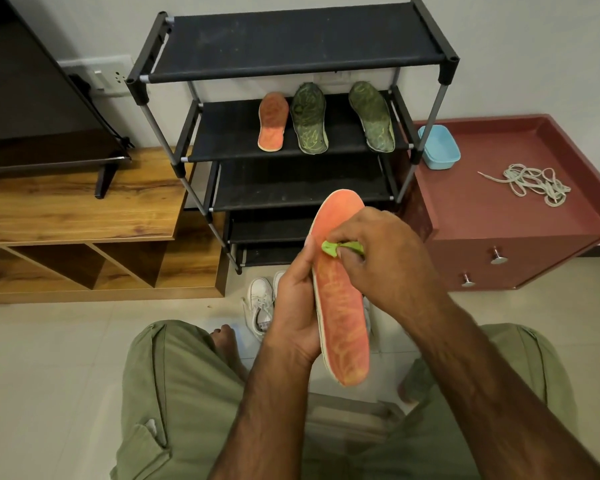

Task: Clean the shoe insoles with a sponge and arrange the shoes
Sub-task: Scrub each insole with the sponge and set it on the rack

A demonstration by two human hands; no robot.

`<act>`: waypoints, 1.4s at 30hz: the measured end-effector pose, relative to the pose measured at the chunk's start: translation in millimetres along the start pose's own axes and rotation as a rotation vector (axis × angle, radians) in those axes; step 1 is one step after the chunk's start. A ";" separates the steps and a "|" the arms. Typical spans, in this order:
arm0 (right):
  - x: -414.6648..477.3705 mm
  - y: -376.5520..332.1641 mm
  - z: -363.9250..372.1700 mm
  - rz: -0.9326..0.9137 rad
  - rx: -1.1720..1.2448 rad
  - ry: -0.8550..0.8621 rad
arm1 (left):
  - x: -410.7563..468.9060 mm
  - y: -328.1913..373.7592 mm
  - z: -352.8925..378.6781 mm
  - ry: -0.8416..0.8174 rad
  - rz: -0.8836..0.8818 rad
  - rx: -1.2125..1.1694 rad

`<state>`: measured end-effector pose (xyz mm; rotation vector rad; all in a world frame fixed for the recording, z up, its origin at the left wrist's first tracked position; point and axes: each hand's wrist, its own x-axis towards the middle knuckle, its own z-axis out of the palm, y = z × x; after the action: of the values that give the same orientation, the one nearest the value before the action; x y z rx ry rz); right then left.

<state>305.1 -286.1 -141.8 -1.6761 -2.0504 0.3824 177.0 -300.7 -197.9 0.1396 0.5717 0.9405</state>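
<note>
**Green shorts in front, orange insole under the sponge**

Green shorts [174, 393] and two bare forearms fill the near field. Person seated, knees apart, one bare foot [222, 336] on the floor between them.

Obs. 1: orange insole [343, 327]. Held in the air above the knees, long axis running away from the person, patterned face up, toe end far. It rests on no surface.

Obs. 2: left hand [293, 317]. Grips the insole along its left edge near mid-length. Fingers go behind it, and the thumb lies up the edge toward the sponge.

Obs. 3: right hand [385, 258]. Reaches over from the right with fingertips bunched, pinching a green sponge [329, 248] and pressing it on the insole's far half. Most of the sponge is hidden under the fingers.

Obs. 4: white sneakers [260, 306]. On the pale tiled floor [49, 358] at the foot of the rack, partly hidden by the left hand.

Obs. 5: black shoe rack [291, 43]. Stands against the white wall. Its second shelf carries a small orange insole [273, 121] at left, and two green insoles [308, 119] to its right, toe ends toward the wall.

Obs. 6: left of the rack. Wooden TV unit [77, 209] with a dark screen [32, 98] on it, and a wall socket [108, 76] behind.

Obs. 7: right of the rack. Red cabinet [499, 209] with knobbed drawers. On its top sit a blue tub [439, 147] just beside the rack and a tangle of pale laces [534, 183] apart from the tub.
</note>
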 end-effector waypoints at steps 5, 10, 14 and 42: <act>0.7 5.7 -7.4 0.069 -0.067 0.107 | 1.7 2.3 3.6 0.010 0.038 0.045; -10.6 -6.6 0.6 -0.009 0.033 0.003 | 3.6 -0.3 1.9 -0.019 0.007 0.018; -6.9 -0.9 3.2 0.012 0.077 0.034 | 5.7 1.1 -6.7 -0.034 0.030 0.030; -2.1 2.9 10.2 0.167 0.230 0.092 | 1.3 4.5 -0.1 -0.017 0.047 0.070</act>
<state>302.7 -286.8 -152.3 -1.6942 -1.7350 0.5628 174.3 -297.0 -196.9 0.2243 0.5876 0.9644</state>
